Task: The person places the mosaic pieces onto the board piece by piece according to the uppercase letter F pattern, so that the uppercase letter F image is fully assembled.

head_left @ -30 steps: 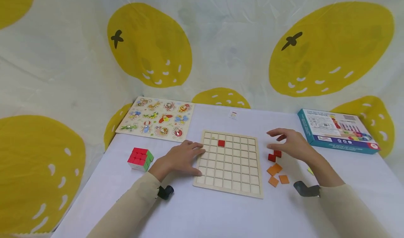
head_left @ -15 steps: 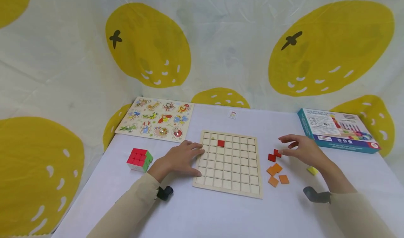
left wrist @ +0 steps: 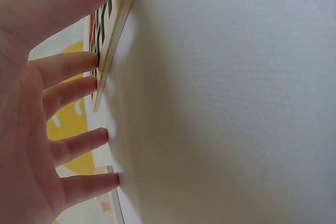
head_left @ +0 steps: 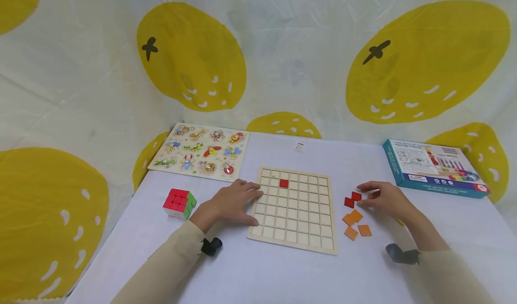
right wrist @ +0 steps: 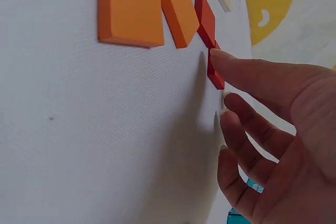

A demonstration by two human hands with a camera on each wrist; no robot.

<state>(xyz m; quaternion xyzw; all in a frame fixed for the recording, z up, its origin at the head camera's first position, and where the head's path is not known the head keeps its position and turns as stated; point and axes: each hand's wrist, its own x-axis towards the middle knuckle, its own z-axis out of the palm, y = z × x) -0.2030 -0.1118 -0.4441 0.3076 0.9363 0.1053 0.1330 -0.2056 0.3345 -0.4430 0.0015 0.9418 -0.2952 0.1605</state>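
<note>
A wooden grid board [head_left: 295, 245] lies flat, with one red tile [head_left: 284, 184] set in a cell near its far left corner. My left hand [head_left: 232, 202] rests at the board's left side, thumb and index fingertip on its edge; in the left wrist view its fingers [left wrist: 84, 140] are spread. To the right of the board lie two loose red tiles [head_left: 349, 201], corner to corner. My right hand [head_left: 385, 200] hovers beside them, thumb and fingers apart; its thumb tip overlaps the nearer red tile [right wrist: 215, 74] in the right wrist view.
Several orange tiles [head_left: 365, 230] lie just below the red ones. A yellow tile [head_left: 400, 222] is mostly hidden by my right wrist. A red-topped puzzle cube [head_left: 179, 202], an insect picture puzzle [head_left: 198, 151], a small card [head_left: 298, 146] and a teal box [head_left: 436, 167] stand around.
My right hand has drawn to the right from over the red tiles and come lower, to their right side. The left hand has stayed at the board's edge.
</note>
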